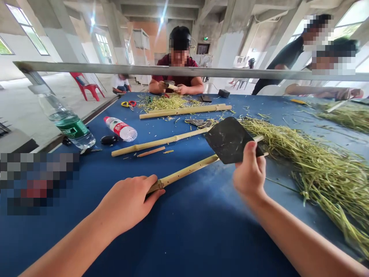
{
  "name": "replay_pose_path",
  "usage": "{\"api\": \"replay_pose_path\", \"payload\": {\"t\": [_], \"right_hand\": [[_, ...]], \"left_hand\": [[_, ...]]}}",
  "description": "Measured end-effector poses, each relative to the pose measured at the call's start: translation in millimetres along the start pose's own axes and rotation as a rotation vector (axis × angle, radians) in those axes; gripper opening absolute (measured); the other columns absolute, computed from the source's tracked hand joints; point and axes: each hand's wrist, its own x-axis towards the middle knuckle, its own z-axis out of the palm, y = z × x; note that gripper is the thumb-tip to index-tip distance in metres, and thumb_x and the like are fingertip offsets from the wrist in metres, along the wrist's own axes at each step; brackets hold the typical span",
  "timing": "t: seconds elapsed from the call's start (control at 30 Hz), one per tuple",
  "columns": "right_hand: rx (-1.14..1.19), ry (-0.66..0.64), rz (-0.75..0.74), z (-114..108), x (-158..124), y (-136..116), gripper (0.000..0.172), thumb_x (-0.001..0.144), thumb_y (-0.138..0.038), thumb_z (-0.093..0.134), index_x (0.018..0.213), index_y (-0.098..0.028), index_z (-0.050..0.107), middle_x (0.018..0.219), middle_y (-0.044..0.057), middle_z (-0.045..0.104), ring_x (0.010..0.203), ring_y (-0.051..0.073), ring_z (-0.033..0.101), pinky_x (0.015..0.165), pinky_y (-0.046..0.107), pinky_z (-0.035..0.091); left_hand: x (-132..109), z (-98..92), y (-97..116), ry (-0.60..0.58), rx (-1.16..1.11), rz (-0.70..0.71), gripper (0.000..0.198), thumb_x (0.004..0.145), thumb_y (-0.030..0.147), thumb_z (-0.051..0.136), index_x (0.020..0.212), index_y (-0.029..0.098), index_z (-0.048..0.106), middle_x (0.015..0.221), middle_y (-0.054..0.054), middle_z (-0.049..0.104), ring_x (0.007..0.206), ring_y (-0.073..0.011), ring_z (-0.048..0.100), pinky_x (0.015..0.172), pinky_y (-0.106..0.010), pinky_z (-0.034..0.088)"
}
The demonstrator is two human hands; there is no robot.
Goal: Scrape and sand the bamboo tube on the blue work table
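Note:
My left hand [128, 202] grips the near end of a long bamboo stalk [184, 172], which has small holes along it and lies low over the blue table [173, 246]. My right hand [250, 171] pinches a worn black sheet [229, 140], possibly abrasive paper, and holds it over the stalk's far part. The sheet hides a short stretch of the bamboo. To the right of my right hand lies a large heap of pale green bamboo shavings [325, 177].
Two more bamboo stalks [184, 111] [158, 141] lie ahead, beside yellow-handled scissors [128, 104] and two water bottles [121, 129] [67, 123]. A metal bar [184, 70] spans the view. Across it, a seated person [178, 77] handles a bamboo piece; others work at the right.

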Motion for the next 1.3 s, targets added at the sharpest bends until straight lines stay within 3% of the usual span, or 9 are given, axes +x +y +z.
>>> {"api": "replay_pose_path", "payload": {"t": [0.13,0.3,0.4,0.5,0.73,0.9,1.03,1.13,1.3], "right_hand": [[0.045,0.217,0.096,-3.8,8.9,2.8,0.045,0.093,-0.068,0.057,0.1,-0.023,0.063,0.099,0.004,0.069,0.103,0.024,0.069,0.074,0.034,0.062],[-0.044,0.239,-0.017,-7.8,15.1,-11.7,0.053,0.097,-0.068,0.049,0.11,-0.019,0.067,0.103,0.007,0.07,0.104,0.025,0.069,0.09,0.043,0.06],[-0.216,0.005,-0.275,-11.6,17.9,-22.6,0.057,0.104,-0.062,0.036,0.123,-0.019,0.069,0.12,0.011,0.07,0.123,0.028,0.062,0.109,0.052,0.048],[-0.463,-0.325,-0.481,-13.5,15.1,-18.7,0.051,0.108,-0.052,0.031,0.14,-0.026,0.062,0.142,0.008,0.063,0.146,0.028,0.043,0.122,0.06,0.028],[-0.655,-1.154,-0.488,1.8,-35.0,-14.2,0.05,0.108,-0.034,0.038,0.156,-0.024,0.046,0.162,0.004,0.042,0.156,0.025,0.025,0.128,0.05,0.022],[-0.626,-1.323,-0.618,7.1,-58.0,-33.6,0.055,0.109,-0.032,0.036,0.161,-0.017,0.034,0.167,0.007,0.03,0.158,0.023,0.015,0.13,0.046,0.018],[-0.652,-1.288,-0.607,0.7,-35.9,-17.8,0.053,0.106,-0.022,0.035,0.159,-0.018,0.039,0.165,0.006,0.036,0.156,0.02,0.023,0.129,0.042,0.019],[-0.702,-1.081,-0.434,-10.8,1.9,2.4,0.049,0.101,-0.021,0.042,0.149,-0.021,0.054,0.157,0.007,0.05,0.152,0.024,0.033,0.127,0.049,0.022],[-0.364,-0.101,-0.118,-30.6,65.5,15.4,0.043,0.102,-0.037,0.04,0.13,-0.017,0.065,0.132,0.013,0.068,0.133,0.026,0.054,0.116,0.047,0.036]], "left_hand": [[0.7,3.4,-1.6,0.014,0.007,-0.003,0.05,0.094,0.072,0.035,0.087,0.032,0.063,0.08,-0.005,0.073,0.07,-0.0261,0.069,0.058,-0.037,0.042],[-0.1,2.3,-0.9,0.004,0.009,-0.018,0.051,0.094,0.073,0.034,0.087,0.031,0.063,0.078,-0.004,0.071,0.067,-0.026,0.067,0.058,-0.036,0.041],[-1.2,-0.2,1.2,-0.001,0.016,-0.026,0.05,0.095,0.07,0.032,0.086,0.031,0.062,0.077,-0.004,0.071,0.066,-0.0254,0.067,0.057,-0.035,0.04],[-1.0,-0.1,2.0,0.015,0.022,-0.02,0.048,0.096,0.067,0.032,0.086,0.03,0.061,0.078,-0.005,0.073,0.066,-0.0256,0.068,0.056,-0.035,0.039],[-0.2,3.4,4.1,0.05,0.13,0.017,0.041,0.099,0.058,0.031,0.088,0.028,0.057,0.083,-0.006,0.075,0.074,-0.0291,0.072,0.057,-0.035,0.04],[-4.5,-0.7,10.4,0.069,0.136,0.04,0.041,0.101,0.054,0.029,0.093,0.025,0.058,0.089,-0.009,0.076,0.085,-0.0326,0.074,0.061,-0.036,0.044],[-4.0,-2.9,10.2,0.084,0.081,0.034,0.051,0.099,0.063,0.027,0.091,0.025,0.061,0.087,-0.009,0.076,0.082,-0.0322,0.073,0.062,-0.035,0.044],[-2.9,-6.7,6.4,0.096,0.057,-0.018,0.065,0.096,0.071,0.022,0.088,0.025,0.066,0.078,-0.009,0.074,0.075,-0.0311,0.072,0.059,-0.035,0.042],[-7.6,-22.7,-3.2,0.206,0.105,-0.078,0.069,0.095,0.074,0.022,0.093,0.026,0.071,0.074,-0.009,0.075,0.07,-0.031,0.071,0.055,-0.033,0.038]]}}
